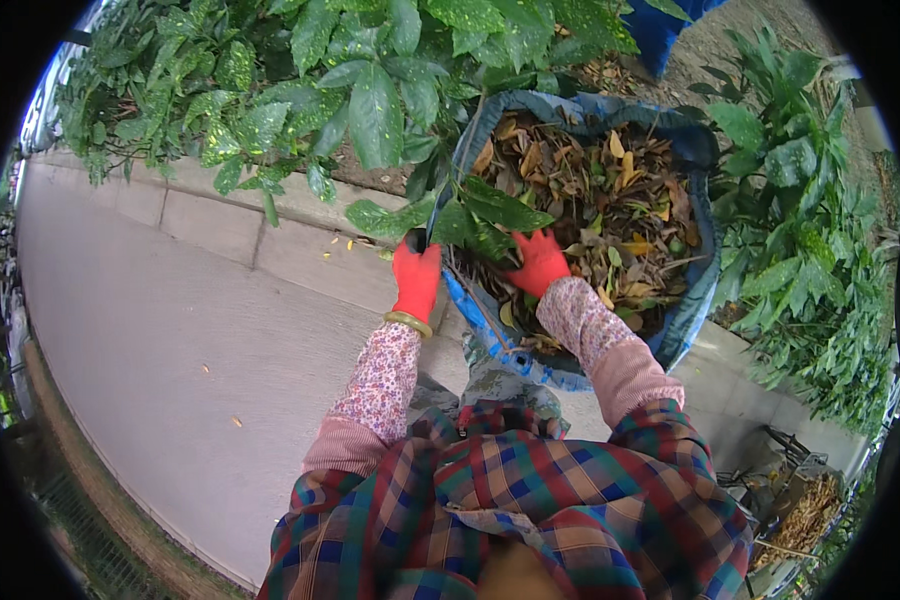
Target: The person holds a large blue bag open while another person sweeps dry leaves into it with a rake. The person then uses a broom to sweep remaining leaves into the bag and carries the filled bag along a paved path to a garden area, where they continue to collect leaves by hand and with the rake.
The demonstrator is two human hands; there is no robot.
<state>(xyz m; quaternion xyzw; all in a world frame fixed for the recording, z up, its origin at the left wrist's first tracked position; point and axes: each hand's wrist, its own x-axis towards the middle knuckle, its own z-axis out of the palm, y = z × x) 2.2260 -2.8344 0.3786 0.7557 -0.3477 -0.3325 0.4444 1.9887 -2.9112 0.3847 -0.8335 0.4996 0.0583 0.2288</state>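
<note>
A large blue bag point(701, 247) with a dark lining and a gathered rim stands before me, filled with dry brown, yellow and some green leaves point(607, 195). At its left side, my left hand point(416, 277), in a red glove with dark fingertips, grips the rim. My right hand point(541, 264), also gloved in red, reaches inside the bag against the leaf pile; its fingertips are hidden there. A leafy green branch point(487, 214) hangs over the left rim, between and just above my hands.
Spotted-leaf shrubs point(375, 112) overhang a stone kerb point(210, 225) on the left. More shrubs point(802, 247) grow on the right. Pavement point(157, 322) stretches left. A cart-like vehicle carrying dry leaves point(806, 517) is behind at lower right. Another blue bag or sheet point(660, 34) shows at the top.
</note>
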